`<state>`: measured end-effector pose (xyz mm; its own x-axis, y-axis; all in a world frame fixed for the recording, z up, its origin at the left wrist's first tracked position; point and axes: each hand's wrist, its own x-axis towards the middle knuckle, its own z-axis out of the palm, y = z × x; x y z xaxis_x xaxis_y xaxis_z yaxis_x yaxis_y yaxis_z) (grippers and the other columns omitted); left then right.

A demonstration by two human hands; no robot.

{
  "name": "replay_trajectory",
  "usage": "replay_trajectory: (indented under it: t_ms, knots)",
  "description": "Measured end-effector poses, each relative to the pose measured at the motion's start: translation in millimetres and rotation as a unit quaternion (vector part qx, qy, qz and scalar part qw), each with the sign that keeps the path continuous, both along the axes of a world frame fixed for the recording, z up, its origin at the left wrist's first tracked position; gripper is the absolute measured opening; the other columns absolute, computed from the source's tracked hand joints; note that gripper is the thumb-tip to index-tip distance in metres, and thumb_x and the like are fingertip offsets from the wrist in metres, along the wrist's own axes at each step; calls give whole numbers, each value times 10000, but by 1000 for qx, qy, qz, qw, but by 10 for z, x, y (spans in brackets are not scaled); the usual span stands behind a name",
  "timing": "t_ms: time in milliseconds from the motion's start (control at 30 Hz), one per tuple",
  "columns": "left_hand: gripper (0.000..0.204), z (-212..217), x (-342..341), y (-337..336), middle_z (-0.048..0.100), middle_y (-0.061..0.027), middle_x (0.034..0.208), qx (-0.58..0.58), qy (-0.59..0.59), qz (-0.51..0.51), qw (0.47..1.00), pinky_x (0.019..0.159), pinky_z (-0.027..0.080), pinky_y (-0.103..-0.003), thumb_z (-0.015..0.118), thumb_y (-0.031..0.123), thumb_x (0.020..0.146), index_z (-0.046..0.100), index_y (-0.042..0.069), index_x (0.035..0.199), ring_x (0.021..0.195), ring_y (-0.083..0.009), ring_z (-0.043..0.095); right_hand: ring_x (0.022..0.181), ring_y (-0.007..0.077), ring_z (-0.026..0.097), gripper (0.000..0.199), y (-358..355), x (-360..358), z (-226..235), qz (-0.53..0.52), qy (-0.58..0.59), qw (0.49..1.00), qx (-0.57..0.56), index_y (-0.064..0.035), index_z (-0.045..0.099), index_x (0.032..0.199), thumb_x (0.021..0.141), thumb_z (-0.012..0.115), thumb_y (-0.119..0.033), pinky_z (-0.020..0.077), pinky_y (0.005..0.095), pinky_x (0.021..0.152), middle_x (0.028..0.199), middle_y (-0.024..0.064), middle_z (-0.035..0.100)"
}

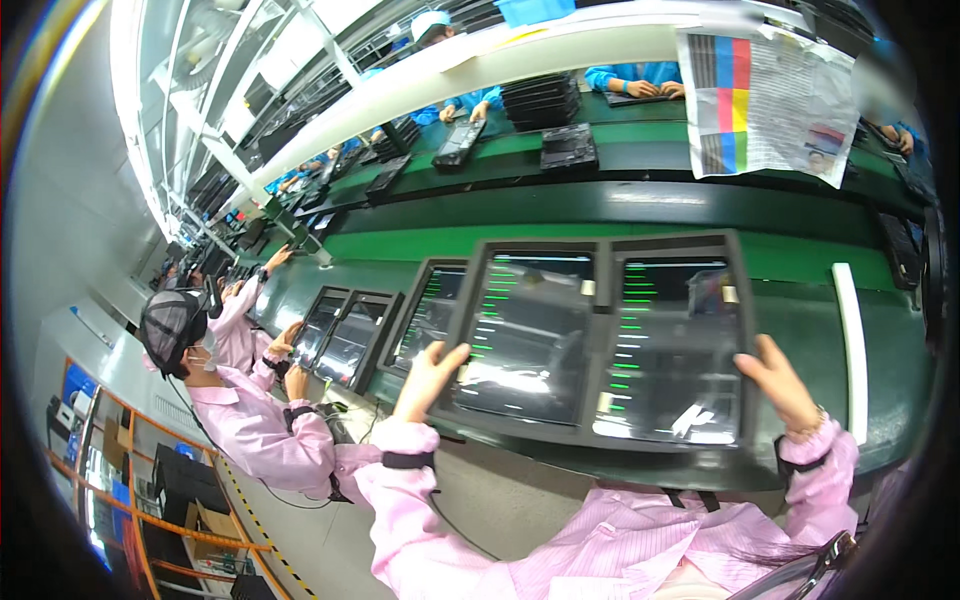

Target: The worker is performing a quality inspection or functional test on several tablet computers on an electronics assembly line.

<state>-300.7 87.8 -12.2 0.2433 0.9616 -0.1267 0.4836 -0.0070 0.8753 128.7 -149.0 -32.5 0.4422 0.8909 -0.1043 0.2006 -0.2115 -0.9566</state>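
Note:
A dark two-compartment tray (601, 335) is tilted in front of me at the bench's near side. Each compartment holds a tablet-like device: the left device (530, 350) and the right device (670, 350) both show lit black screens with short green and white lines. My left hand (430, 382) grips the tray's left edge, thumb over the rim. On the opposite edge, my right hand (782, 388) holds the rim; some of its fingers are hidden. Partly behind my left hand lies another tray (400, 325) with a similar lit screen.
A green bench (790, 310) runs across, with a white strip (852, 350) at right. At left, a co-worker in pink (255, 425) handles another two-screen tray (343, 340). Across the line, people in blue work beside stacked black trays (540, 100). A printed sheet (770, 105) hangs above.

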Motion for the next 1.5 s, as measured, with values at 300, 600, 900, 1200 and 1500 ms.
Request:
replay_trajectory:
  t_ms: [300, 600, 900, 1200, 1500]
  knots:
    - [359, -132, -1535, 1470, 510, -22, 664, 207, 132, 3, 969, 588, 387, -303, 623, 310, 878, 541, 1, 715, 657, -102, 450, 650, 412, 630, 578, 1593, -1179, -130, 165, -327, 930, -19, 95, 543, 850, 795, 497, -478, 514, 458, 646, 698, 266, 622]
    - [375, -1423, -2116, 2470, 606, -266, 857, 322, 412, 19, 852, 685, 450, -455, 548, 305, 895, 600, -65, 859, 805, -413, 582, 569, 370, 616, 479, 975, -234, -246, 5, -472, 881, 30, 23, 537, 838, 871, 514, -455, 485, 460, 516, 612, 185, 597]
    - [442, -19, 714, -145, 471, -225, 1252, 416, 135, -206, 876, 992, 338, -416, 561, 202, 896, 455, -12, 1268, 1144, -366, 453, 992, 278, 514, 536, -1523, 2029, -1466, -443, -581, 554, -398, -105, 551, 1181, 712, 689, -324, 394, 476, 797, 1063, 104, 572]
    - [351, 134, 3105, -1954, 573, -192, 1111, 399, -53, -502, 765, 841, 430, -400, 549, 282, 894, 567, -13, 1084, 1016, -335, 551, 798, 335, 589, 486, -2398, 1596, -1147, -393, -416, 750, -334, 57, 524, 1064, 794, 644, -329, 499, 420, 650, 1014, 181, 504]
    - [343, -729, 6174, -2058, 544, -117, 1188, 134, -129, -718, 671, 958, 389, -315, 513, 221, 924, 517, 33, 1210, 1136, -225, 501, 1076, 333, 432, 436, -2646, 1556, -1346, -531, -441, 697, -193, -82, 506, 1259, 844, 567, -201, 331, 453, 883, 1223, 191, 458]
